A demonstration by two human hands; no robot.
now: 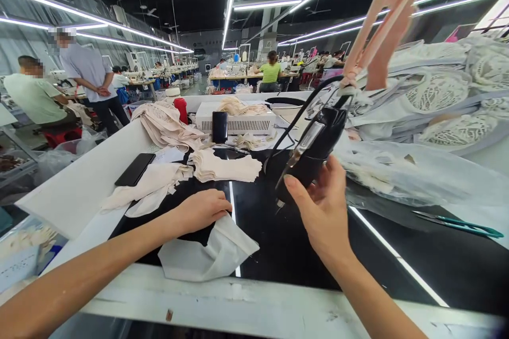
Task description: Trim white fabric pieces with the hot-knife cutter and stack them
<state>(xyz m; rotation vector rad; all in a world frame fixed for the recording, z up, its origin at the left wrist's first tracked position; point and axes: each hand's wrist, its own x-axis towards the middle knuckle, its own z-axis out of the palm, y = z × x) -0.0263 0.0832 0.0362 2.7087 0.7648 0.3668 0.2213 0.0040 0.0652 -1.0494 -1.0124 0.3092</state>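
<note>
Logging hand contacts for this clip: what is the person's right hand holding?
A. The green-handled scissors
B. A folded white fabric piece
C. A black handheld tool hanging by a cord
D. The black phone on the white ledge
C: the right hand grips the black handheld tool above the dark table, while the scissors lie untouched to the right.

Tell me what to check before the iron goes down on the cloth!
1. Right hand has a firm grip on the black iron: ok.
2. Left hand holds the white cloth piece flat: ok.
3. Left fingers away from the iron: ok, apart.
4. Iron cord free of tangles: cannot tell.
5. Scissors out of the way: ok, far right.
6. Phone clear of the cloth: ok.
</note>
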